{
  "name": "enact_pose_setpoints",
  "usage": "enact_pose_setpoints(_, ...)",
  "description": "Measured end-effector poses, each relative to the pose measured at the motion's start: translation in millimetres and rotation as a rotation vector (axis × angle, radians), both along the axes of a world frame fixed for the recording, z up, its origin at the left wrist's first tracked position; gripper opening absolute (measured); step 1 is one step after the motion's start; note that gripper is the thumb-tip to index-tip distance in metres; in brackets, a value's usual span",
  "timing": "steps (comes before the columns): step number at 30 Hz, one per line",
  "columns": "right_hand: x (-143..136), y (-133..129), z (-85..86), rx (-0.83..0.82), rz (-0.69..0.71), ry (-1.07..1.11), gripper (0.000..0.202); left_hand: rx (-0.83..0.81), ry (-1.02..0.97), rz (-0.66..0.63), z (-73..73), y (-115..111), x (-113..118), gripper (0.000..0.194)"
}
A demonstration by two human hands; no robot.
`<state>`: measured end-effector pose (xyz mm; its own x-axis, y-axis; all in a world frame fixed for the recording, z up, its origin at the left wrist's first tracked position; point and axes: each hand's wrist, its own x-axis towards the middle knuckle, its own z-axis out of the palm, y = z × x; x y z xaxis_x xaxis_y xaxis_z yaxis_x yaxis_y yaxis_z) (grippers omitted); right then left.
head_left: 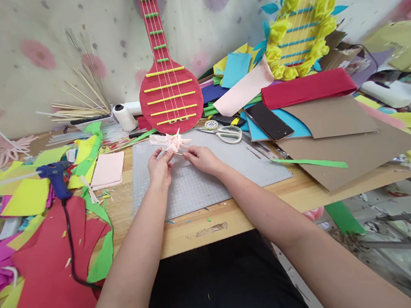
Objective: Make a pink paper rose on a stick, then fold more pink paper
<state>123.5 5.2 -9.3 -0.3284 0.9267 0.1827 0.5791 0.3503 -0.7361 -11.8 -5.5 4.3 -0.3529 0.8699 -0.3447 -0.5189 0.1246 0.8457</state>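
Observation:
Over the grey cutting mat (191, 190), my two hands meet at a pale pink paper flower (175, 141) with narrow pointed petals. My left hand (160, 168) is closed at the flower's left side, its fingertips pinching the base. From the right, my right hand (203, 159) pinches a thin wooden stick (178, 153) that runs below the petals between both hands. The fingers hide part of the stick and where it meets the flower. Just beyond, a red paper lute (171, 98) with yellow and green strips and white strings leans on the wall.
White-handled scissors (229, 134) and a black phone (269, 121) lie right of my hands, near brown cardboard (340, 152). A blue glue gun (57, 179) and pink paper squares (108, 169) are on the left. A yellow-flowered paper instrument (298, 27) stands behind.

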Motion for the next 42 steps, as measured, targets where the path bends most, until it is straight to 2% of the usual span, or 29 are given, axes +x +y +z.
enact_pose_setpoints(7,-1.6,1.3,-4.4,0.046,-0.048,0.069,0.017,0.018,-0.066,0.048,4.9,-0.5,-0.4,0.028)
enact_pose_setpoints(12,-3.7,-0.1,-4.7,0.013,-0.015,0.101,0.018,0.044,-0.088,0.061,3.4,0.3,-0.6,0.028)
enact_pose_setpoints(22,-8.0,-5.1,-1.5,0.010,0.045,0.019,0.021,0.049,-0.083,0.139,1.7,1.8,0.9,0.029)
enact_pose_setpoints(33,-7.9,-4.6,-4.1,0.088,-0.033,-0.020,0.013,0.057,-0.065,0.190,-0.3,4.5,-2.6,0.036)
enact_pose_setpoints(42,-8.6,-4.7,-4.6,0.070,-0.029,-0.043,0.018,0.080,-0.058,0.148,-1.8,4.5,-1.3,0.030)
